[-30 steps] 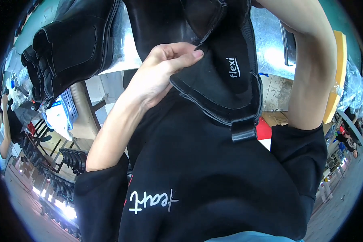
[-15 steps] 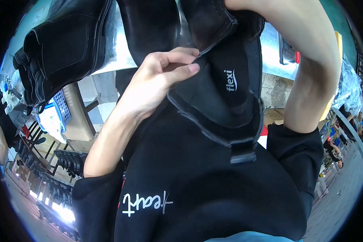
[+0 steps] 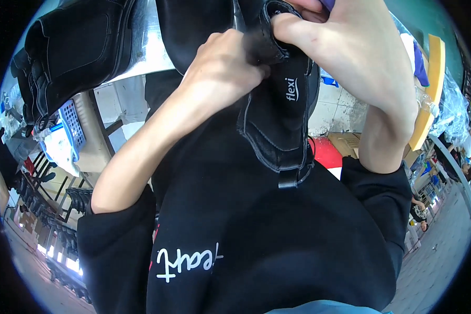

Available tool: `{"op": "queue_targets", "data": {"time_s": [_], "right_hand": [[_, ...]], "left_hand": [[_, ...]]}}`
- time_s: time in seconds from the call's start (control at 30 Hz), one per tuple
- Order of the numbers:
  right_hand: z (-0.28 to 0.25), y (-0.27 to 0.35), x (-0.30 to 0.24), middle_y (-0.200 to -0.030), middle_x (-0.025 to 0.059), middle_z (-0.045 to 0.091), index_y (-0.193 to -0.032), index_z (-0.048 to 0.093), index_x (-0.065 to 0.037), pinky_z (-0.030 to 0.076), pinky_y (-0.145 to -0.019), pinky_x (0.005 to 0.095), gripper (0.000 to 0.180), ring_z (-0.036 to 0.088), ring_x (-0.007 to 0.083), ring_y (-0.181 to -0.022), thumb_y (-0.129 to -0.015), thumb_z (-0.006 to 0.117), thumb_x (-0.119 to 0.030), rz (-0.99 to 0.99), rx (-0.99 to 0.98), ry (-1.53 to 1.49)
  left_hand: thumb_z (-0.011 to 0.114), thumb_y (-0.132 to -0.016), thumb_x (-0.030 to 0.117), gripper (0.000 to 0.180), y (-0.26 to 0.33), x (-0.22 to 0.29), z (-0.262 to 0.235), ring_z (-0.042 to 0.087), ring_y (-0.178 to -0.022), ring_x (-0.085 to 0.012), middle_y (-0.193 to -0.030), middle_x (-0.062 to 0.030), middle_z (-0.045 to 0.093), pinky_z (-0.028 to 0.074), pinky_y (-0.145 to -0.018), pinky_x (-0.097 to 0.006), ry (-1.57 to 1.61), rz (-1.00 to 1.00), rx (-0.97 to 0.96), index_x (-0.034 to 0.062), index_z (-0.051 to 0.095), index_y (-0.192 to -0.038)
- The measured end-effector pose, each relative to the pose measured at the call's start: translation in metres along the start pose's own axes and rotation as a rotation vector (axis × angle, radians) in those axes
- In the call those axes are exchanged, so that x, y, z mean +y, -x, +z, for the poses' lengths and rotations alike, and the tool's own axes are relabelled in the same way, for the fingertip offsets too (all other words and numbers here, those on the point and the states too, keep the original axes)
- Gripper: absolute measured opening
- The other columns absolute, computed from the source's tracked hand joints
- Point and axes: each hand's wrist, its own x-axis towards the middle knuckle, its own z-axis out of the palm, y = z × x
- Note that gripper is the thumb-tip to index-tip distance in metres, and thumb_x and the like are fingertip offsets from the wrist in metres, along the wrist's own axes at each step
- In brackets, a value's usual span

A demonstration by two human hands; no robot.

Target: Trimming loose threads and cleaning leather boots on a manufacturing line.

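Observation:
A black ankle boot (image 3: 280, 125) is in front of my chest, its opening turned up so the insole shows and its heel pull tab toward me. My left hand (image 3: 222, 65) is closed on the boot's left side, fingers curled at the edge of the upper. At the tongue end, my right hand (image 3: 340, 47) presses its thumb onto the upper. Its other fingers are bent and partly cut off by the top of the picture, beside something purple I cannot make out.
More black boots (image 3: 78, 47) stand at the left on a shiny metal table (image 3: 147, 47), and another black boot (image 3: 196, 31) lies just beyond my left hand. A blue plastic basket (image 3: 73, 128) sits lower left. On the right are a yellow board (image 3: 429, 99) and clear plastic wrap (image 3: 452, 110).
The boot has shifted slightly left and away from me. My left hand has gone from a pinch to a closed grip. My right hand has come down into view, thumb on the upper.

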Motion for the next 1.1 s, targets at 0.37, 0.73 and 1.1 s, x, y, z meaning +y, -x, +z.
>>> {"op": "queue_targets", "data": {"time_s": [0.37, 0.73, 1.1], "right_hand": [[-0.010, 0.010, 0.015, -0.055, -0.0038, 0.034, -0.061, 0.033, -0.010, 0.026, -0.048, 0.0257, 0.029, 0.032, 0.0062, -0.051, -0.069, 0.059, 0.001, 0.101, 0.141, -0.126], [-0.012, 0.008, 0.018, -0.055, -0.0041, 0.034, -0.062, 0.032, -0.009, 0.025, -0.047, 0.0252, 0.029, 0.032, 0.0045, -0.052, -0.070, 0.058, 0.001, 0.095, 0.128, -0.193], [-0.012, 0.023, 0.028, -0.055, -0.0046, 0.034, -0.060, 0.033, -0.009, 0.025, -0.048, 0.0247, 0.031, 0.031, 0.0045, -0.052, -0.068, 0.060, 0.001, 0.180, 0.076, -0.207]], "left_hand": [[0.067, -0.081, 0.015, 0.026, 0.017, -0.008, 0.004, 0.064, -0.063, -0.0181, -0.064, -0.0155, 0.064, 0.049, -0.062, -0.031, 0.194, -0.089, 0.016, -0.0106, 0.067, -0.084], [0.066, -0.085, 0.010, 0.021, 0.031, -0.012, 0.009, 0.058, -0.083, -0.0112, -0.087, -0.0065, 0.067, 0.043, -0.079, -0.024, 0.733, -0.249, -0.018, -0.0056, 0.070, -0.099], [0.066, -0.086, 0.011, 0.018, 0.026, -0.017, 0.019, 0.061, -0.072, -0.0118, -0.080, -0.0070, 0.068, 0.047, -0.069, -0.025, 0.411, -0.093, 0.076, -0.0029, 0.071, -0.096]]}}
